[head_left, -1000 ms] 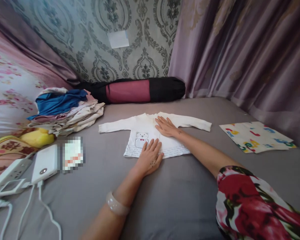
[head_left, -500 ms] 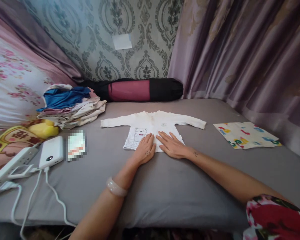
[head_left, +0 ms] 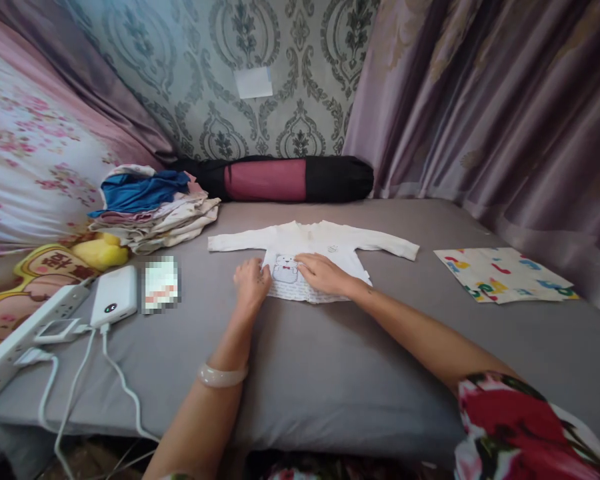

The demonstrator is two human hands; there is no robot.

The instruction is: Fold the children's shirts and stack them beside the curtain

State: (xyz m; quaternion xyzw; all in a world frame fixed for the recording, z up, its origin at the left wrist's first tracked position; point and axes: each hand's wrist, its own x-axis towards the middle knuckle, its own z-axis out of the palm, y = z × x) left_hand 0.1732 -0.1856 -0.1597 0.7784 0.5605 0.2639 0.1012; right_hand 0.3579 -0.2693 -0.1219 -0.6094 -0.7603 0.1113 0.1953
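A small white long-sleeved top (head_left: 325,241) lies flat on the grey bed sheet, its sleeves stretched out to both sides. A bear with a red bow is printed on its front, above rows of small lettering. My left hand (head_left: 251,281) rests at the top's left side edge, below the left sleeve. Its fingers are slightly bent, with the thumb apart along the fabric's edge. Across the middle of the front lies my right hand (head_left: 324,275), palm down with fingers extended, its fingertips beside the bear print.
To the left are a pile of folded clothes (head_left: 155,210), a white power bank (head_left: 114,295), a power strip (head_left: 35,337) with cables, and a yellow plush toy (head_left: 55,267). A patterned folded cloth (head_left: 505,273) lies right. A black-and-pink roll (head_left: 265,180) sits against the wall.
My left hand has moved left from the middle of the top to its side edge. My right hand has shifted slightly left, towards the bear print. The view has turned a little.
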